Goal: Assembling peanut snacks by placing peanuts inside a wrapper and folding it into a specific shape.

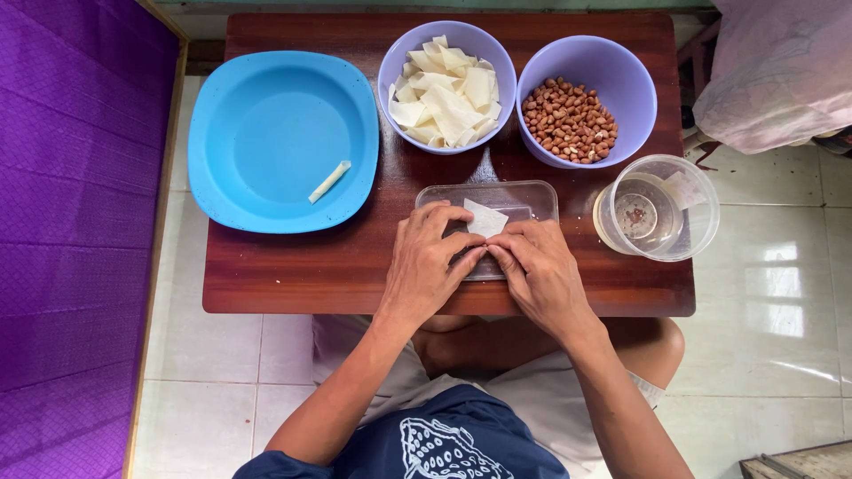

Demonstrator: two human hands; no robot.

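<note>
Both hands meet over a clear, shallow plastic tray (524, 197) near the front edge of the dark, glossy wooden tabletop (293, 266). The left hand (426, 262) and the right hand (541, 270) each have their grip closed on a thin, pale pastry square (485, 217), fingertips pinching its near edge while its far corner pokes out flat at twelve o'clock from the knuckles. At ten o'clock from the hands sits a smooth blue plate (266, 133) with rounded corners, holding one slim rolled pastry stick (329, 181). At twelve o'clock, a lilac bowl (399, 53) is heaped with loose, floppy pastry sheets (446, 93); just beside it at one o'clock, a second lilac bowl (635, 84) holds reddish-brown peanuts (570, 120). At three o'clock stands a round clear cup (697, 222).
</note>
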